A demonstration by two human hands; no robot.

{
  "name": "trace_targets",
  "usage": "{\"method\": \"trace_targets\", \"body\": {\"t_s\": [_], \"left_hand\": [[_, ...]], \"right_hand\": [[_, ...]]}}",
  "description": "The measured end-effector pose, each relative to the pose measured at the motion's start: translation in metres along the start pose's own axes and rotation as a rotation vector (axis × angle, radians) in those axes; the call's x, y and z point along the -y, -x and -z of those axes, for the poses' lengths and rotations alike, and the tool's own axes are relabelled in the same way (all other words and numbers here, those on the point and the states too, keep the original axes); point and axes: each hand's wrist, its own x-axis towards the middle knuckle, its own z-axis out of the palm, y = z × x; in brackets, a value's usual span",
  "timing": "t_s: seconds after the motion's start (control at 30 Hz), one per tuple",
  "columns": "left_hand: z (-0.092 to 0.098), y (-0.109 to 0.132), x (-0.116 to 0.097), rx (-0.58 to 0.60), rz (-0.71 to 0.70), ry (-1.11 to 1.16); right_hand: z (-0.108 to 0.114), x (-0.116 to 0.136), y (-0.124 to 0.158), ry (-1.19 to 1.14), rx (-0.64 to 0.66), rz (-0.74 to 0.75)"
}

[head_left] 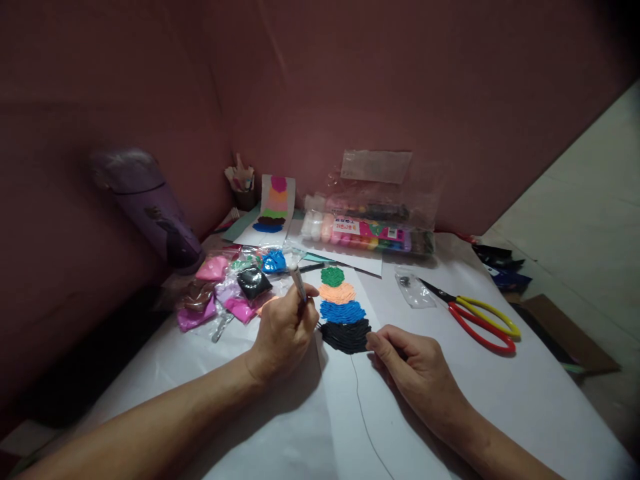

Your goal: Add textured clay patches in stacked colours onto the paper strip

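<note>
A white paper strip [345, 400] bears stacked textured patches of green, peach, blue and black clay [346, 335], with a thin drawn line running down below them. My left hand [287, 330] grips a slim pen-like tool [299, 283] upright, beside the left edge of the black patch. At that patch's right edge, my right hand [413, 357] has thumb and fingers pinched together; whatever is between them is too small to make out.
Bagged clay lumps [253, 283] lie at the left, near a purple bottle [155, 213]. Scissors [480, 320] and a small clear bag [414, 290] rest at the right. Behind are a clay pack [363, 230], a coloured card [274, 212] and a pen cup [243, 193].
</note>
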Motion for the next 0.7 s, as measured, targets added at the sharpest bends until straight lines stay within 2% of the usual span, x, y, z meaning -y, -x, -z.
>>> {"method": "trace_targets", "body": {"t_s": [0.27,0.5,0.7], "left_hand": [[0.0010,-0.0001,-0.0002,0.002,-0.002,0.002],[0.0012,-0.0003,-0.0011,-0.086,0.017,0.053],[-0.0004,0.0008,0.0004,-0.012,0.050,0.079]], "right_hand": [[-0.0002,0.0009,-0.0006,0.000,0.009,-0.009],[0.0005,-0.0013,0.0005,-0.006,0.013,-0.012],[-0.0008,-0.0010,-0.0006,-0.016,0.005,-0.013]]}}
